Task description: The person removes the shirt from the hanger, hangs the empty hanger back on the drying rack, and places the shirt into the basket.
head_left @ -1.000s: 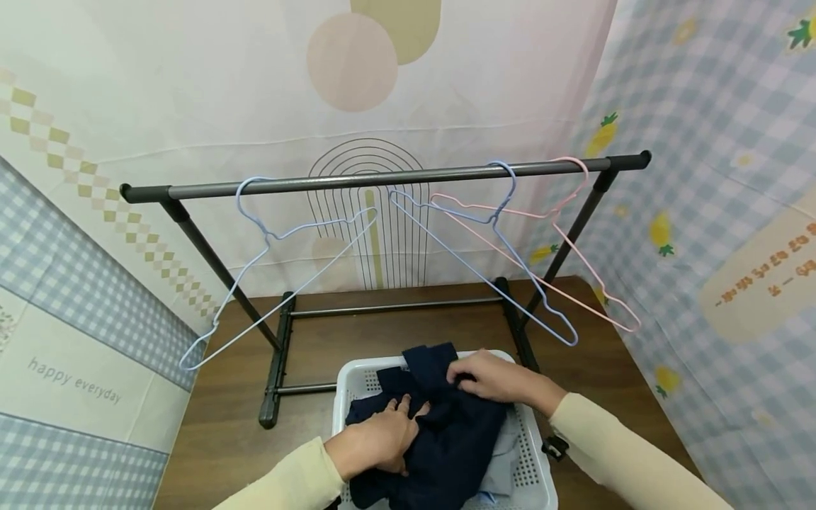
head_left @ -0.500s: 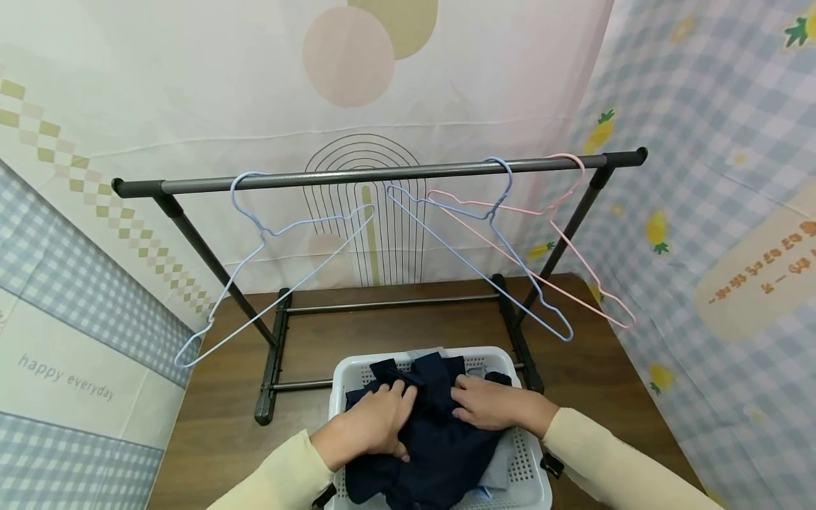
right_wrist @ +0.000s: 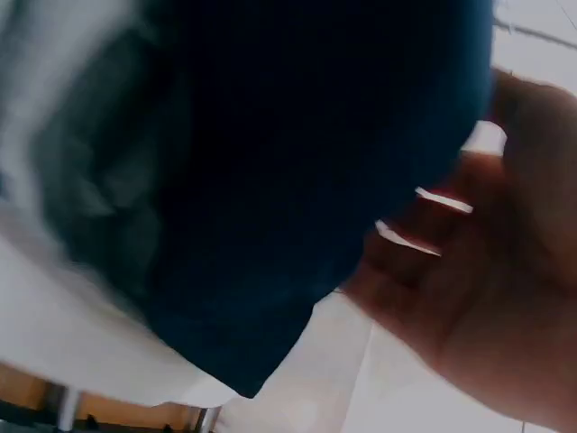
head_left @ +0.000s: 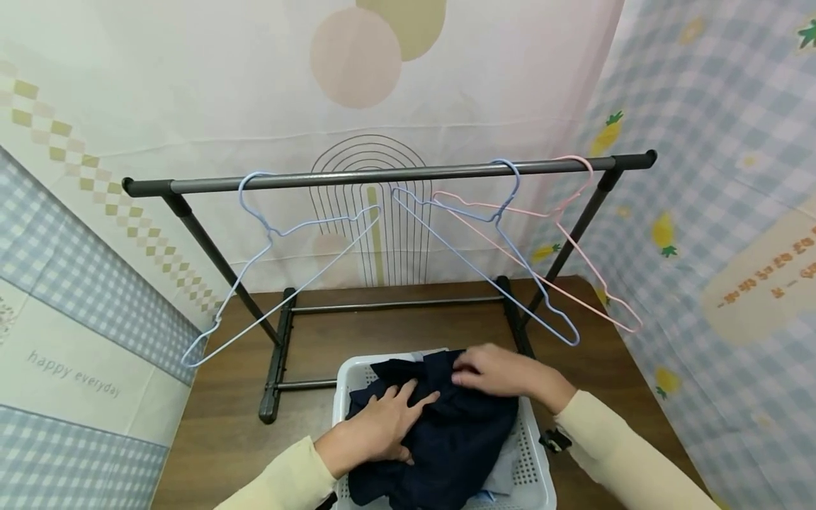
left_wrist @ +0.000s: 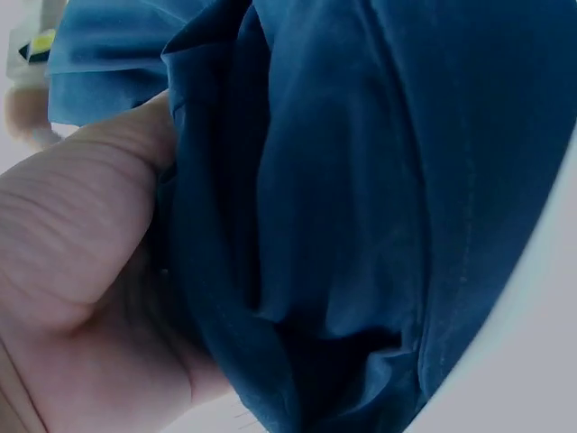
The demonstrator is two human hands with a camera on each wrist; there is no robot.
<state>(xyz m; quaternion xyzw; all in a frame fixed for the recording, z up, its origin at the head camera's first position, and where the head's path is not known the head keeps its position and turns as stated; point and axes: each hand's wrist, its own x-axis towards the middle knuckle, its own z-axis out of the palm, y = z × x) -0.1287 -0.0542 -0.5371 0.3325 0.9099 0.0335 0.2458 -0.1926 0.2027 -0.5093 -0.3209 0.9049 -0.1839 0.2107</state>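
A crumpled navy garment [head_left: 452,439] lies heaped over a white perforated basket [head_left: 538,471], with its kind hidden by the folds. My left hand [head_left: 382,428] rests on the left part of the cloth, fingers spread. In the left wrist view, the thumb side of that hand [left_wrist: 81,225] lies against the folds. My right hand [head_left: 500,372] holds the garment's far right edge with bent fingers. The right wrist view shows the right hand's fingers [right_wrist: 406,244] behind a hanging flap of navy cloth [right_wrist: 297,180].
A black clothes rack [head_left: 395,173] stands behind the basket. On its bar hang a blue hanger [head_left: 268,230] at left, another blue hanger [head_left: 497,216] and a pink hanger [head_left: 557,212] at right. Light grey cloth [head_left: 503,471] shows under the garment. Printed curtains surround the brown tabletop [head_left: 223,425].
My right hand dipped toward me, then moved back up and away with the cloth, which now covers more of the basket's far right. The left hand's fingers have spread wider.
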